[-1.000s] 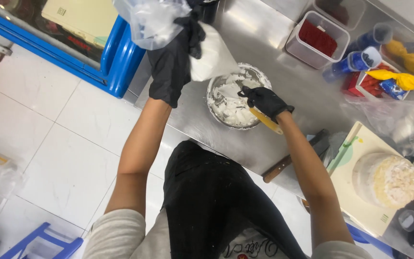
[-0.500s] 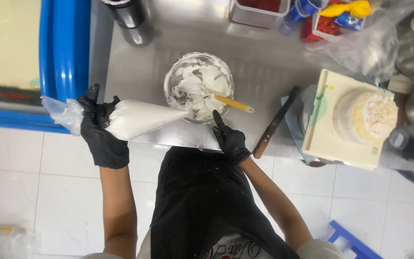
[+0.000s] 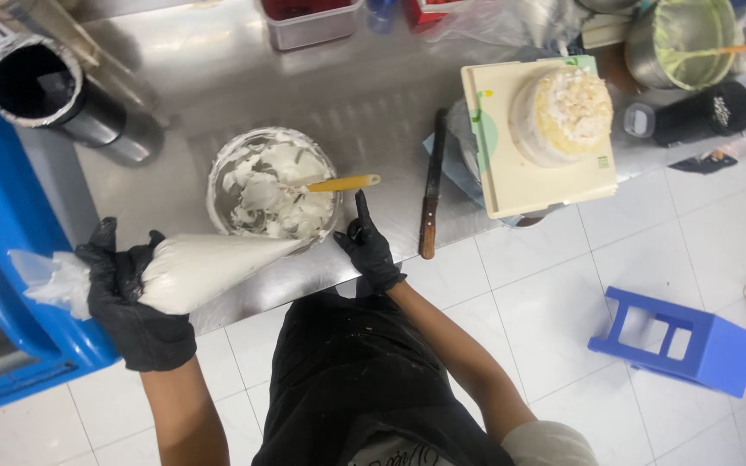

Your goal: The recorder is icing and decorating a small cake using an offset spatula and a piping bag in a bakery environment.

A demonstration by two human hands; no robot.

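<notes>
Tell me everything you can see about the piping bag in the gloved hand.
The piping bag is a clear plastic cone packed with white cream, lying nearly level, its tip toward the metal bowl. The left hand, in a black glove, clasps its wide end, with the empty tail bunched out behind. The right hand is apart from it.

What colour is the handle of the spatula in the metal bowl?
Yellow spatula handle, seen in the head view.

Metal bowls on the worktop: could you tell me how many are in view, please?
2. The cream bowl sits by the piping bag in the left hand; a green-smeared bowl stands top right, beyond the cake. Others may lie out of frame.
</notes>
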